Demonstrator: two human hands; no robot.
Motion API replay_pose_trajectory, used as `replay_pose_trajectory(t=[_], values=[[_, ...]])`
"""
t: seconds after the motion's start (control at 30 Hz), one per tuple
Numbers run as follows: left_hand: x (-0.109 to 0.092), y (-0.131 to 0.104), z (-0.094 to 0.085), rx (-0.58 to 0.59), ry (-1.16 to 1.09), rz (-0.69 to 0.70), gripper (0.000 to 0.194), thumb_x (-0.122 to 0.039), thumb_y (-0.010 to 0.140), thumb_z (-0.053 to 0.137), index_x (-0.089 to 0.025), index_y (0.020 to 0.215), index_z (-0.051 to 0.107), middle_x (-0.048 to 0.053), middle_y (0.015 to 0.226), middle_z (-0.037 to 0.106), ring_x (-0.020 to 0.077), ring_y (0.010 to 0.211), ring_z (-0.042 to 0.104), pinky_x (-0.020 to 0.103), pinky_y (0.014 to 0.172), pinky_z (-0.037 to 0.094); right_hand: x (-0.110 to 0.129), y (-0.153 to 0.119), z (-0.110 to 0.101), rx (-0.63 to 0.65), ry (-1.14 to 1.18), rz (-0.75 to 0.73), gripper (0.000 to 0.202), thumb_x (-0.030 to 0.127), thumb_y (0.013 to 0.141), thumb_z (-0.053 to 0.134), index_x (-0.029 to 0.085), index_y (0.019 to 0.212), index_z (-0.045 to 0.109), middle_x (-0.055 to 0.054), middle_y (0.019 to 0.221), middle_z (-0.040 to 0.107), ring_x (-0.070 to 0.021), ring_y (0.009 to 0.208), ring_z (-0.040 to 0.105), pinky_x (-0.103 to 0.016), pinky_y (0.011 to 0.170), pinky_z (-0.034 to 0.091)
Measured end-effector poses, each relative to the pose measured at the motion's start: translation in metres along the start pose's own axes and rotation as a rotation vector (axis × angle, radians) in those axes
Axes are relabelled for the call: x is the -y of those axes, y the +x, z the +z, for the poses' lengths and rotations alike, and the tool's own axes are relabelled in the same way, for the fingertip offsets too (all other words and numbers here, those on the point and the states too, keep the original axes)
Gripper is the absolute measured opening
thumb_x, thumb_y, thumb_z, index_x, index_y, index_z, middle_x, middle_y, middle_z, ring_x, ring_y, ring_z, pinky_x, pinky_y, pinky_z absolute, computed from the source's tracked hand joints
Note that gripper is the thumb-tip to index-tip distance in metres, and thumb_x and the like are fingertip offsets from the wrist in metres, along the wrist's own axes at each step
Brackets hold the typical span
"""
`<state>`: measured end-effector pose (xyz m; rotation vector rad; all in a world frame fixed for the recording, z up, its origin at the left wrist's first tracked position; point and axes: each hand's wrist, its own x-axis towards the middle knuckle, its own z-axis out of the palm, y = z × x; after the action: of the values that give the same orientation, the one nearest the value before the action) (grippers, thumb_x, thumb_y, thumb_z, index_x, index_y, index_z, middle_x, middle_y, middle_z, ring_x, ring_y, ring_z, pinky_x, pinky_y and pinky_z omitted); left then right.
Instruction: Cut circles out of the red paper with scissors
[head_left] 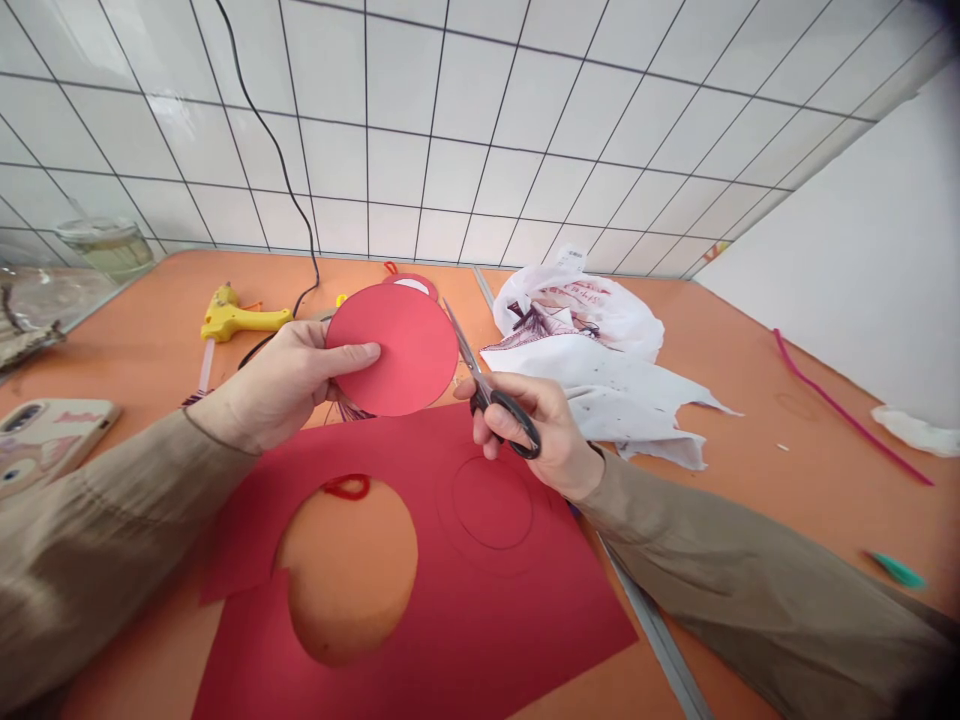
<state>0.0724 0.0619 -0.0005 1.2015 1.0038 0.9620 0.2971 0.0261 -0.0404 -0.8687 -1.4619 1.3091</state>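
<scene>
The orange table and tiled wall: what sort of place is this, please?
Probably a craft workspace: scissors in the right hand, a yellow glue gun and a red sheet with a round hole.

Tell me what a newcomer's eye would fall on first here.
Probably the red paper disc, held up near the middle by the left hand, with scissors beside it in the right hand. Next, the large red sheet below, with its round hole. The yellow glue gun also stands out, back left.

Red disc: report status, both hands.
Left hand gripping disc. Right hand holding scissors, blades beside disc's edge. Holed red sheet on table. Nothing seen between blades and disc.
</scene>
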Motion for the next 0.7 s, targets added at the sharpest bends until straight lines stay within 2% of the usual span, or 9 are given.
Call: replay_pose_trajectory(t=[0.3, 0.47, 0.7], values=[[0.0005, 0.0001, -0.0004, 0.005, 0.007, -0.006, 0.014, -0.025, 0.068, 0.069, -0.011, 0.071, 0.068, 0.006, 0.067, 0.065, 0.0173, 0.063, 0.06, 0.029, 0.055, 0.053, 0.0007, 0.0, 0.0004, -0.002, 0.002, 0.002, 0.028, 0.034, 0.07, 0.064, 0.011, 0.086, 0.064, 0.002, 0.052, 0.053, -0.0078, 0.044, 0.052, -0.017, 0.038, 0.046], [-0.001, -0.0008, -0.0001, 0.009, -0.029, -0.012, 0.015, -0.024, 0.068, 0.069, -0.013, 0.078, 0.068, 0.006, 0.075, 0.067, 0.0164, 0.065, 0.061, 0.027, 0.054, 0.053, 0.0002, -0.0004, 0.0002, -0.009, -0.008, 0.015, 0.03, 0.035, 0.07, 0.064, 0.011, 0.088, 0.064, 0.002, 0.052, 0.054, -0.0079, 0.042, 0.052, -0.018, 0.038, 0.046], [-0.0016, -0.0012, 0.0006, 0.005, -0.031, -0.009, 0.017, -0.023, 0.068, 0.069, -0.013, 0.081, 0.067, 0.005, 0.074, 0.068, 0.0156, 0.062, 0.061, 0.027, 0.055, 0.053, 0.0006, 0.0007, 0.0004, -0.01, -0.011, 0.024, 0.03, 0.034, 0.07, 0.064, 0.01, 0.088, 0.063, 0.002, 0.052, 0.055, -0.0075, 0.041, 0.052, -0.018, 0.038, 0.046]])
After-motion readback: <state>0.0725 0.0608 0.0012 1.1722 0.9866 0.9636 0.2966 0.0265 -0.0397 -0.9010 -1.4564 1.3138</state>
